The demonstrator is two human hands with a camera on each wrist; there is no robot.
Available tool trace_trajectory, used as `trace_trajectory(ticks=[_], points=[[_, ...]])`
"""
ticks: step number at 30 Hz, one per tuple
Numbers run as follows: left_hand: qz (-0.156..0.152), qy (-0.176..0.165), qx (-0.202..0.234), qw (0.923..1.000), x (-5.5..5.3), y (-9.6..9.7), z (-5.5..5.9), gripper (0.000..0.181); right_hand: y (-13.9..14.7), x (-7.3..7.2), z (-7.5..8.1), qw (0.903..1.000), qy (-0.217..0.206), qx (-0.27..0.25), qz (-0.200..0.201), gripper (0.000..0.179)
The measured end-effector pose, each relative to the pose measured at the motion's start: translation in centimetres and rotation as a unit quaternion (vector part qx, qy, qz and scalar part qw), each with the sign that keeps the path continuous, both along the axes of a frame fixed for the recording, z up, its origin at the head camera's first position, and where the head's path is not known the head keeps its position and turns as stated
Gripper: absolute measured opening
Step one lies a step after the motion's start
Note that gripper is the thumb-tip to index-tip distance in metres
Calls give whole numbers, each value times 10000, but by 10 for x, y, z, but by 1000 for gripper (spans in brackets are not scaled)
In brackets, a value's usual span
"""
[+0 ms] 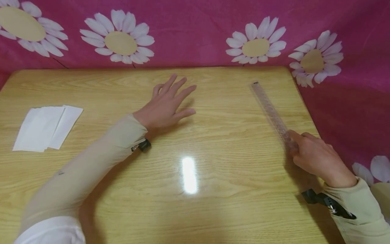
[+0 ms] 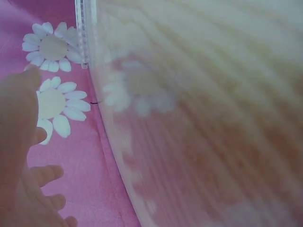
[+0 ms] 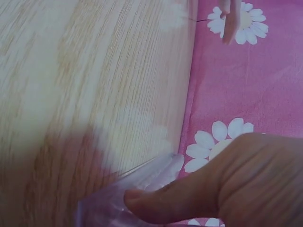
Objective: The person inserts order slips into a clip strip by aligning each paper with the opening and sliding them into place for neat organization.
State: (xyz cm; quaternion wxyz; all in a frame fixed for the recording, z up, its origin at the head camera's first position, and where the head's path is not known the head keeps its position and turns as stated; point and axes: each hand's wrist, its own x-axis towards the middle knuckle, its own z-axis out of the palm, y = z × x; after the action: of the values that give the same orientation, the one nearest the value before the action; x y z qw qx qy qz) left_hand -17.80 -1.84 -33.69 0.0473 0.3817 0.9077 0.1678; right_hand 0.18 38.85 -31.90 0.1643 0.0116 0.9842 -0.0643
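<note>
My right hand (image 1: 317,156) grips the near end of a clear plastic ruler (image 1: 271,108) at the right side of the table. The ruler slants away toward the back edge, its far end free. In the right wrist view, the thumb (image 3: 161,203) lies on the clear plastic (image 3: 113,203); the other fingers are hidden. My left hand (image 1: 167,103) is over the back middle of the table with its fingers spread, holding nothing. The left wrist view shows the ruler's end (image 2: 85,38) beyond that hand.
Several white paper sheets (image 1: 39,128) lie overlapped on the left of the wood-grain table (image 1: 231,169). A pink cloth with white daisies (image 1: 189,30) hangs behind the table and along its right side. A bright light reflection shows on the tabletop.
</note>
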Motion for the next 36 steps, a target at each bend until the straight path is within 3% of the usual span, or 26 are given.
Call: trace_trajectory(ticks=[7, 16, 26, 36], points=[[-118, -111, -11, 9999, -9, 6, 0, 77, -2, -1, 0, 10000, 70, -2, 21, 65], [-223, -360, -137, 9990, -12, 17, 3, 77, -7, -3, -1, 9998, 190, -95, 52, 74], [-204, -476, -259, 9983, -15, 31, 6, 70, -10, -5, -3, 9982, 502, -242, 241, 71], [-466, -121, -183, 9987, -18, 41, 2, 63, -14, -11, -7, 9943, 920, -231, 489, 68]])
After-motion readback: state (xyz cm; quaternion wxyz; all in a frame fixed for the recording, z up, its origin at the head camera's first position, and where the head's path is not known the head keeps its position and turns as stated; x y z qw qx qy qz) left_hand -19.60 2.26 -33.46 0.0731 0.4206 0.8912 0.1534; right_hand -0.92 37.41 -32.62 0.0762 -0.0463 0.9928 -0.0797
